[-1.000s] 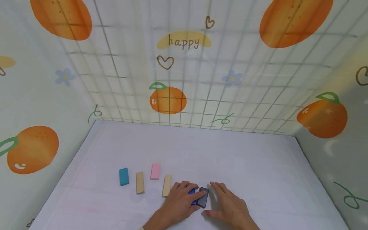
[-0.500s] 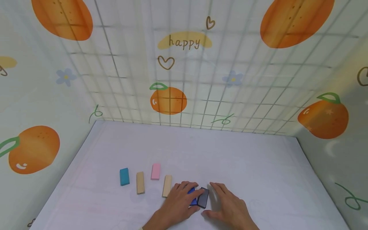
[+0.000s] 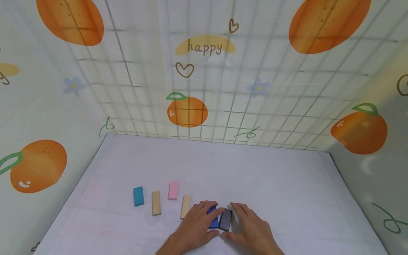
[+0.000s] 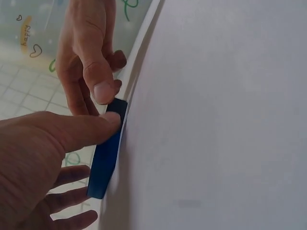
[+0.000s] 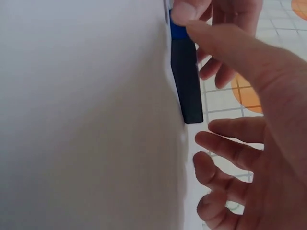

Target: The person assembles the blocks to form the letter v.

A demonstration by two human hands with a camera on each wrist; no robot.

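Observation:
A blue block and a black block lie side by side on the white table, near its front. Over the blue block is my left hand, its index finger stretched across the far end and its thumb by the near end. My right hand arches just right of the black block, thumb near its front end. In the right wrist view, the right fingers are loosely bent and apart from the black block. The left thumb overlaps the blue block in the left wrist view.
A pale wooden block lies just left of my left hand. Farther left are a pink block, another wooden block and a teal block. A patterned fabric wall borders the table's back.
My left index finger has drawn back off the black block toward the blue one. My right hand has shifted slightly left. The other blocks keep their places.

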